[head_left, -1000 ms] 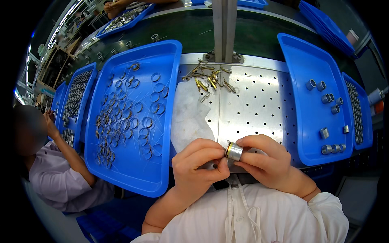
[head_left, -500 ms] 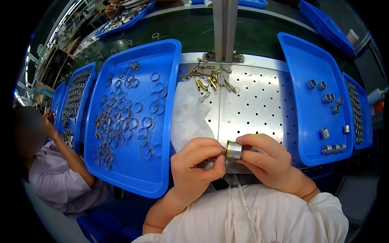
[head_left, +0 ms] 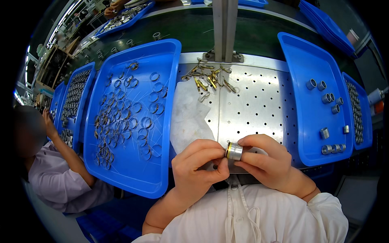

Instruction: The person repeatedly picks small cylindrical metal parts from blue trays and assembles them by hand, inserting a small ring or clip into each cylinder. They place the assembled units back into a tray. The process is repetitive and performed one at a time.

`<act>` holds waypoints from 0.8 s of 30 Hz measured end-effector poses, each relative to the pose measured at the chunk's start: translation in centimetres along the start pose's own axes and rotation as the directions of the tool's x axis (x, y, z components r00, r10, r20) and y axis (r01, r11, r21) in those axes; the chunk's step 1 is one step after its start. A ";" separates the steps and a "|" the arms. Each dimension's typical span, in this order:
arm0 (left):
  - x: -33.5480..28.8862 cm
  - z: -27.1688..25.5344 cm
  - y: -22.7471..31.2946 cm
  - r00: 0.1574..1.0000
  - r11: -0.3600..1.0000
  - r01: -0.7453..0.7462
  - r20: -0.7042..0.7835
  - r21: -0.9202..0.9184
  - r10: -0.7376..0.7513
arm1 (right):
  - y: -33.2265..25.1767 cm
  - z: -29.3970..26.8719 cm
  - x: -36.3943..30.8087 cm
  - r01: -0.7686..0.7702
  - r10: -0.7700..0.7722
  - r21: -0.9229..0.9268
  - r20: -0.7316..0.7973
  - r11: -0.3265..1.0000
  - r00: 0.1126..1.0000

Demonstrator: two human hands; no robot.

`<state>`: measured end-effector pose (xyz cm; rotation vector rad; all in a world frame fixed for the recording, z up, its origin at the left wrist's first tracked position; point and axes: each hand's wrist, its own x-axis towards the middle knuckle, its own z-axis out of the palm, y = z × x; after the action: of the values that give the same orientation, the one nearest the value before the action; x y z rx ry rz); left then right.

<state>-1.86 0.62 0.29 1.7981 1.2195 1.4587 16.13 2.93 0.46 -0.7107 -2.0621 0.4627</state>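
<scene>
Close to my body, a short silver metal cylinder (head_left: pixel 234 152) with a yellow band round its left end lies on its side between my two hands. The thumb and fingers of my right hand (head_left: pixel 269 160) grip its right end from above and below. My left hand (head_left: pixel 198 164) pinches at the yellow-banded end; whether a thin ring or strip is also between these fingertips is hidden. White crumpled sheet (head_left: pixel 190 117) lies just beyond my left hand. Farther off on the perforated metal worktop (head_left: pixel 255 109) is a small pile of brass-coloured and dark curled strips (head_left: pixel 211 79).
At left, a large blue tray (head_left: pixel 160 178) holds many thin rings with wire-like strands. The blue tray (head_left: pixel 316 52) at right holds several silver cylinders. A metal post (head_left: pixel 224 32) rises at the worktop's far edge, before a green belt (head_left: pixel 267 36). A co-worker (head_left: pixel 65 174) sits at left.
The cylinder and my hands have shifted very slightly, with my left fingertips a little changed at the banded end. Both hands keep their grip.
</scene>
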 end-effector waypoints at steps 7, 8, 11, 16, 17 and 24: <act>-0.4 0.1 -0.1 0.997 0.994 -0.072 -0.032 0.086 0.075 | -0.1 0.1 -0.2 -0.020 0.019 0.086 0.005 0.996 1.000; -0.5 0.2 -0.1 0.995 0.991 -0.087 -0.035 0.098 0.091 | -0.2 0.0 -0.1 -0.043 0.043 0.105 0.010 0.993 0.999; -0.2 0.2 0.0 0.993 0.990 -0.104 -0.037 0.099 0.108 | -0.2 0.0 0.0 -0.068 0.066 0.122 0.016 0.990 0.998; -0.1 0.1 0.0 1.000 0.998 0.013 -0.021 -0.059 -0.015 | 0.3 -0.1 0.1 0.090 -0.090 -0.021 0.021 0.996 0.996; -0.1 -0.1 -0.1 1.000 0.998 0.018 -0.006 -0.061 -0.018 | 0.3 -0.1 0.1 0.091 -0.090 -0.015 0.018 0.996 0.996; -0.2 0.0 0.0 0.999 0.999 -0.045 0.005 0.006 0.045 | -0.3 0.0 -0.1 -0.069 0.068 0.106 0.011 0.992 0.998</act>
<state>-1.90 0.47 0.17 1.8434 1.1896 1.4766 16.13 2.64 0.55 -0.7181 -2.0089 0.6105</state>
